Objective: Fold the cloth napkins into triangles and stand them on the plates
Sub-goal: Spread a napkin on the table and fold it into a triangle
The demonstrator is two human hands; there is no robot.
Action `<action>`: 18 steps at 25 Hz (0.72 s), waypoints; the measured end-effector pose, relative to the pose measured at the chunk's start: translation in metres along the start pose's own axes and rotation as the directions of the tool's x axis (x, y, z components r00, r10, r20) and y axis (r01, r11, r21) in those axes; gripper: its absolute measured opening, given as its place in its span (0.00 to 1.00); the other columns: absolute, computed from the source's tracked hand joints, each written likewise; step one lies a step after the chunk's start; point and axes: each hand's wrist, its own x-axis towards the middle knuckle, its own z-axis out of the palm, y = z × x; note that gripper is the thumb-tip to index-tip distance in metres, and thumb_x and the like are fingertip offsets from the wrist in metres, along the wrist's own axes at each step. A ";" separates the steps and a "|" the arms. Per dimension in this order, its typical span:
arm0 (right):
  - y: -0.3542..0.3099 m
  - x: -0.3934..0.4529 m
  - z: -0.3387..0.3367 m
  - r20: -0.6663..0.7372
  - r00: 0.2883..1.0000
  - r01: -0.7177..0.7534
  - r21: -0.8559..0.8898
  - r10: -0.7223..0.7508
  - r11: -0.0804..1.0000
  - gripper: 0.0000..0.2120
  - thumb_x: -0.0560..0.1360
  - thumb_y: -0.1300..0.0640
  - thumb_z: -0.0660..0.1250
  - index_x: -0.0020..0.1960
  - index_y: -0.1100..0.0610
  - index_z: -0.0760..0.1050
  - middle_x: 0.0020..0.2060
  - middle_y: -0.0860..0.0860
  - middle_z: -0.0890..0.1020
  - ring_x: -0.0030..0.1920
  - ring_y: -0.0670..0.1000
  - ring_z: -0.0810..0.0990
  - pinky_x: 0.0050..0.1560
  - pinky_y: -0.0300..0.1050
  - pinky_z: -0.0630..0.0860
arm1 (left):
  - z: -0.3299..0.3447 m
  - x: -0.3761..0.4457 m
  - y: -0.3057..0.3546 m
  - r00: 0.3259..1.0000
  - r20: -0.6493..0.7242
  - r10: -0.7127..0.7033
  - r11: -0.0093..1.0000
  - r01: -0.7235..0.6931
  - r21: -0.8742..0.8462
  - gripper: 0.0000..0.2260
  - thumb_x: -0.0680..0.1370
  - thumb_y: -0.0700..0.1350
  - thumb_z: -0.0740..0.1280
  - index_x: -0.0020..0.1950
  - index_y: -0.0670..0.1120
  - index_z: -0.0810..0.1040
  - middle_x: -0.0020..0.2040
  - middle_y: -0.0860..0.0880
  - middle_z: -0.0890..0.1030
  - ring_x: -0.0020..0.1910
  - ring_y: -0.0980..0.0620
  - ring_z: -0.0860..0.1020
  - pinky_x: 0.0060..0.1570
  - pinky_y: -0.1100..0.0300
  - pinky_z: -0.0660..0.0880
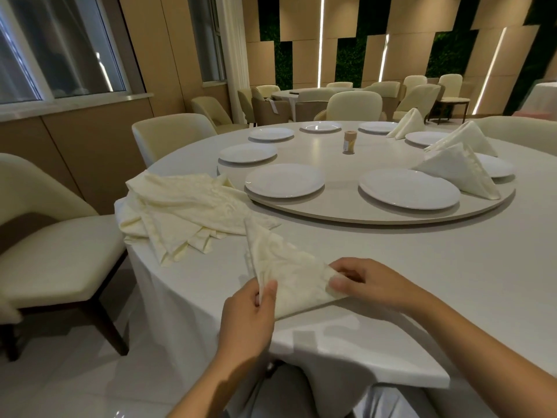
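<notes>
White tablecloth [391,282] underlies a cream triangular napkin [289,267], left hand [250,315] and right hand [361,282] each pinching a corner.

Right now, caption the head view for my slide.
Both hands, left and right, hold a folded triangular napkin beside three standing napkins.
</notes>
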 end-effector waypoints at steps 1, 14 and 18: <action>0.003 0.001 0.004 -0.045 0.999 0.020 -0.059 -0.023 0.998 0.10 0.76 0.41 0.64 0.50 0.44 0.78 0.43 0.40 0.81 0.43 0.39 0.78 0.44 0.33 0.72 | 0.002 0.001 0.002 0.999 -0.022 -0.025 1.000 0.025 -0.007 0.10 0.80 0.52 0.60 0.46 0.51 0.79 0.40 0.56 0.81 0.41 0.58 0.78 0.36 0.65 0.70; 0.003 0.017 0.046 -0.254 0.962 -0.048 -0.507 -0.096 0.861 0.19 0.82 0.52 0.49 0.72 0.47 0.66 0.54 0.49 0.76 0.53 0.49 0.75 0.54 0.40 0.69 | 0.000 0.031 0.013 0.961 0.245 0.130 0.699 -0.264 0.665 0.30 0.82 0.48 0.53 0.78 0.53 0.40 0.78 0.48 0.34 0.76 0.48 0.35 0.74 0.51 0.35; 0.000 0.017 0.045 -0.245 0.966 -0.079 -0.585 -0.083 0.807 0.20 0.83 0.51 0.49 0.74 0.48 0.63 0.60 0.49 0.74 0.56 0.49 0.74 0.58 0.41 0.68 | 0.015 0.040 0.010 0.825 0.547 0.144 0.598 -0.512 0.616 0.26 0.83 0.55 0.47 0.78 0.57 0.38 0.77 0.53 0.33 0.74 0.53 0.30 0.67 0.57 0.27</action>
